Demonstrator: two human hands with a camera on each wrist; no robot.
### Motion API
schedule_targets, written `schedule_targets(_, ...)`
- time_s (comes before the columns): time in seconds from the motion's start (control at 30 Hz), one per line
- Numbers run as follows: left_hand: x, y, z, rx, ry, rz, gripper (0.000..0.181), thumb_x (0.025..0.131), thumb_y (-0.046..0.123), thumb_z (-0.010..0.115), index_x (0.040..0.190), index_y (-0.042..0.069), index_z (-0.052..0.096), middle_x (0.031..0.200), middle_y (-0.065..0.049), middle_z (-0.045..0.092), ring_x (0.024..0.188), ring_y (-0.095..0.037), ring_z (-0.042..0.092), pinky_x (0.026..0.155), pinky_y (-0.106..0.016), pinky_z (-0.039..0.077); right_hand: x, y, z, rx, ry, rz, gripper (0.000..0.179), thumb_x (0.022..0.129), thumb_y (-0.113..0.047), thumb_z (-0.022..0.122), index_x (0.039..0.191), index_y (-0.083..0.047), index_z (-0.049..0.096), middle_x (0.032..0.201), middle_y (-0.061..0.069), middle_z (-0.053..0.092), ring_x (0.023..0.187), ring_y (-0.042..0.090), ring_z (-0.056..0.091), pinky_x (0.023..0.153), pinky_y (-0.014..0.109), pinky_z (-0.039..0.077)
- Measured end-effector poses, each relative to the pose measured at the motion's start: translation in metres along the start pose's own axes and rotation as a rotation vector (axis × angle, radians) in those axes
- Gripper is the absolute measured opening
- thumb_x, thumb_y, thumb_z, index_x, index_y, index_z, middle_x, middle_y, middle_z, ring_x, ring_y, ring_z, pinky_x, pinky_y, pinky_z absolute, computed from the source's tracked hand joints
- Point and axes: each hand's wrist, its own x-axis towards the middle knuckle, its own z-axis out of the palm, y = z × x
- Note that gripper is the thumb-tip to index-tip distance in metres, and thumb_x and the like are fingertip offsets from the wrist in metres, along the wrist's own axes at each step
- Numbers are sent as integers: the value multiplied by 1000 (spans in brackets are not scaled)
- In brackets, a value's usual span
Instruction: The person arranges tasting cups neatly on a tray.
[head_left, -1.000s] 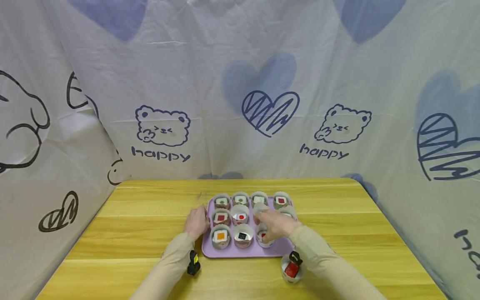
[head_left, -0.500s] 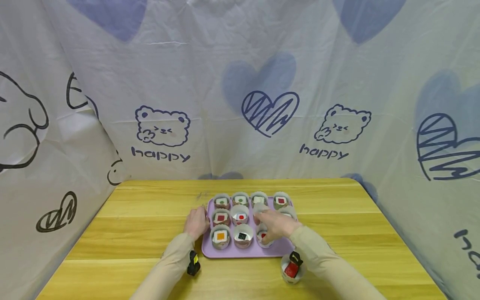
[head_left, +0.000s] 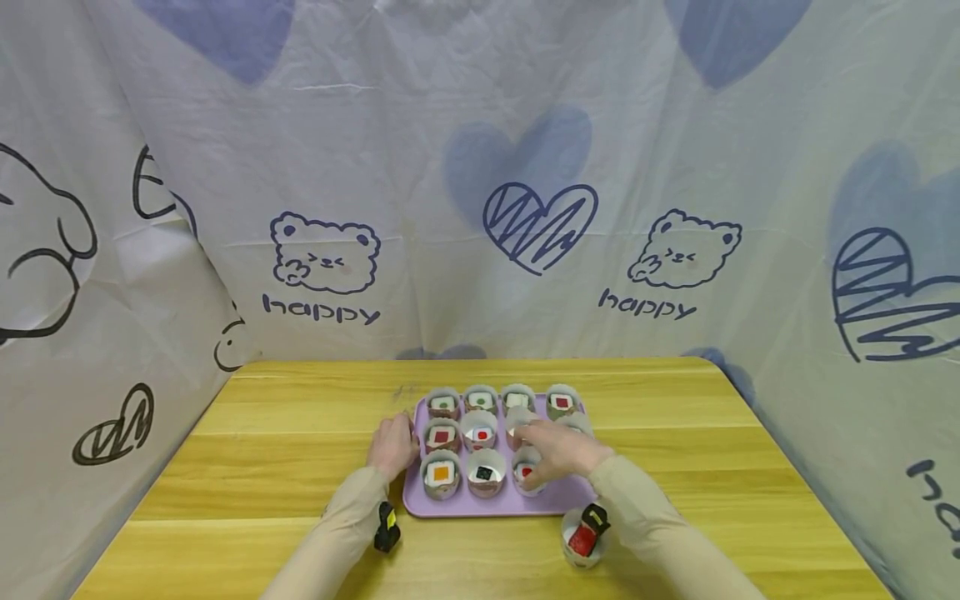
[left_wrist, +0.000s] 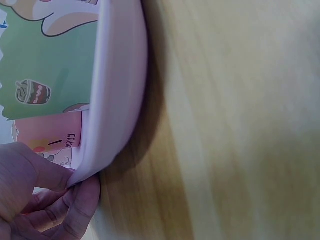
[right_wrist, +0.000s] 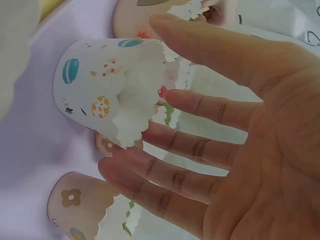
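In the head view a lilac tray (head_left: pixel 495 506) carries several printed paper baking cups in rows, each visible one with a small block inside. My left hand (head_left: pixel 393 447) is at the tray's left side; its wrist view shows thumb and fingers pinching the tray rim (left_wrist: pixel 117 95), close to a green printed cup (left_wrist: pixel 60 65). Over the right part of the tray is my right hand (head_left: pixel 562 451), fingers spread and fairly straight, nothing gripped. Its fingertips are at the scalloped rim of a white cup with macaron prints (right_wrist: pixel 90 75); contact cannot be told. My hand partly covers cups there.
Another paper cup (head_left: pixel 582 543) with a red block stands on the wooden table (head_left: pixel 300 467), off the tray's front right corner and beside my right wrist. A printed white curtain (head_left: pixel 435 250) hangs behind and at both sides.
My right hand has shifted slightly to the right, showing more of the cup at its fingertips. The left hand, tray and cups look unmoved.
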Motion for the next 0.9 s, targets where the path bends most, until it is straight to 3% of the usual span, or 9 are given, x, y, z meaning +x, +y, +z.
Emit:
schedule_targets(0.2,0,0,-1,-4,-1,-6,4,86,3,65,85,0,63,79,-16,66,72,-29,64,65,-41,54,-7,2,-4,18,32,-11,60,73,-25,88,126,-9,63,124,11,68,115,31,63,100,51,50)
schedule_targets(0.4,-1,0,-1,-6,1,-2,4,86,3,65,86,-1,63,79,-16,66,70,-28,63,64,-40,53,-15,7,-6,68,75,-94,62,76,-20,86,130,-3,60,125,17,68,116,36,63,101,54,50)
schedule_targets(0.57,-1,0,0,-5,11,7,4,86,3,65,84,0,63,78,-16,66,70,-28,63,63,-40,53,-23,10,-7,102,105,-103,60,78,-21,84,128,-1,60,122,19,67,114,37,63,98,53,51)
schedule_targets(0.77,-1,0,-1,5,9,2,4,86,3,65,83,1,63,77,-15,65,70,-28,63,64,-41,53,-33,18,-8,113,146,-123,53,79,-24,83,122,0,62,119,17,67,104,33,64,86,45,56)
schedule_targets(0.9,-1,1,-1,5,1,-7,4,86,3,65,84,0,63,78,-15,66,70,-28,63,65,-41,53,-40,26,-7,154,161,-142,54,82,-27,81,124,-1,62,122,18,66,105,34,64,88,48,56)
